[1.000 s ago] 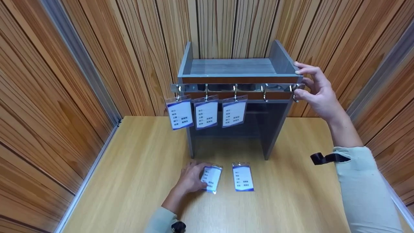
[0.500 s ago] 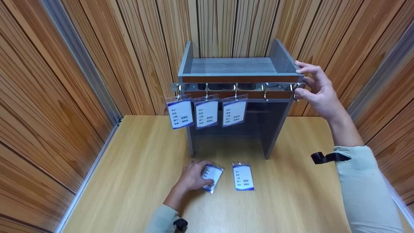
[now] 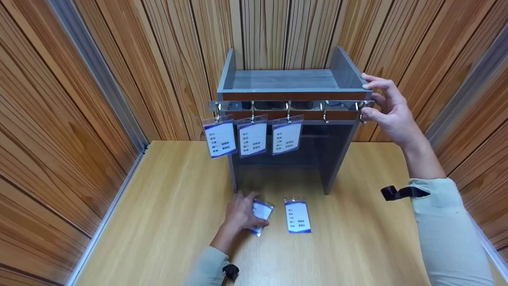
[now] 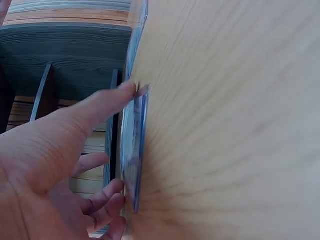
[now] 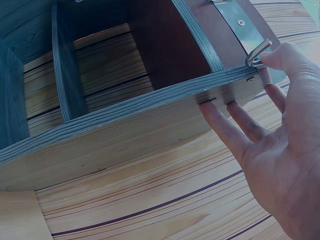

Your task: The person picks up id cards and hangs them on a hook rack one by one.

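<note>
My left hand point(image 3: 242, 210) is over an ID badge point(image 3: 262, 210) on the tabletop, its thumb reaching across to the badge's right edge. In the left wrist view the thumb touches one end of the badge point(image 4: 132, 145), and loosely bent fingers are at the other end. My right hand point(image 3: 389, 111) holds the right front corner of a grey wooden shelf point(image 3: 285, 81). Its thumb presses by the end hook point(image 5: 257, 52), while its fingers rest on the side panel point(image 5: 165, 120). Three badges, one being the middle badge point(image 3: 253, 137), hang from the metal hook rail point(image 3: 305, 105).
A second loose badge point(image 3: 297, 216) lies face up to the right of my left hand. The hook point(image 3: 326, 112) right of the hanging badges is bare. Wood-panelled walls point(image 3: 190, 71) enclose the table point(image 3: 178, 171) at the back and sides.
My left thumb has slid rightward over the badge to its right edge, and the hand has shifted slightly right and up. The badge has turned a little clockwise. My right hand has stayed put.
</note>
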`<state>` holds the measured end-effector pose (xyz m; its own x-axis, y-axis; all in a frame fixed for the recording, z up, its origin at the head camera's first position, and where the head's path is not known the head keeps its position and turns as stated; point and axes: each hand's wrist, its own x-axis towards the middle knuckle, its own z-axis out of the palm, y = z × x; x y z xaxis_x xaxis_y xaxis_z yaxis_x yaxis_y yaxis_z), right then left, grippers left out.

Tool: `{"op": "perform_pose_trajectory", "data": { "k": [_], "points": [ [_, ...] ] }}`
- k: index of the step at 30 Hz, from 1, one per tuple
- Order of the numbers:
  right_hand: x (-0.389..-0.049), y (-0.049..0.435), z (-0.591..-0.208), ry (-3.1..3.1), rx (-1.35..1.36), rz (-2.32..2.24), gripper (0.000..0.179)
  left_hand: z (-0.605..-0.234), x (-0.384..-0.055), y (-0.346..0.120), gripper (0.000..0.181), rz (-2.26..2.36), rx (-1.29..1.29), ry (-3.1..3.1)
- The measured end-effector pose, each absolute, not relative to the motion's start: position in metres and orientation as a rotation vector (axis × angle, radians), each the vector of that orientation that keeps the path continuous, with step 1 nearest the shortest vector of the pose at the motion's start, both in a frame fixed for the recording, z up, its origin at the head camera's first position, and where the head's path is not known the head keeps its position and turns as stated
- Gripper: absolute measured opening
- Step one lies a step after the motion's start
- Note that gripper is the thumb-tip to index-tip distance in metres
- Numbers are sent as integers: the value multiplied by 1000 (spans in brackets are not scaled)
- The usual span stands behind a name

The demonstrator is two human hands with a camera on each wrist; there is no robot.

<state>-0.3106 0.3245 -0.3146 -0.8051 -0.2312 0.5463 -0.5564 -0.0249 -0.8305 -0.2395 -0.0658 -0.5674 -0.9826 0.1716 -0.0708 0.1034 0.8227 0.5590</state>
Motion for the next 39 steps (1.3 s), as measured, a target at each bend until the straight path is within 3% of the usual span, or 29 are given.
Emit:
{"op": "perform_pose_trajectory", "data": {
  "k": [39],
  "points": [
    [-313,326,-315,-2004,878,1885,48,-562,-243,-58,67,1198,492,2722]
  ]
}}
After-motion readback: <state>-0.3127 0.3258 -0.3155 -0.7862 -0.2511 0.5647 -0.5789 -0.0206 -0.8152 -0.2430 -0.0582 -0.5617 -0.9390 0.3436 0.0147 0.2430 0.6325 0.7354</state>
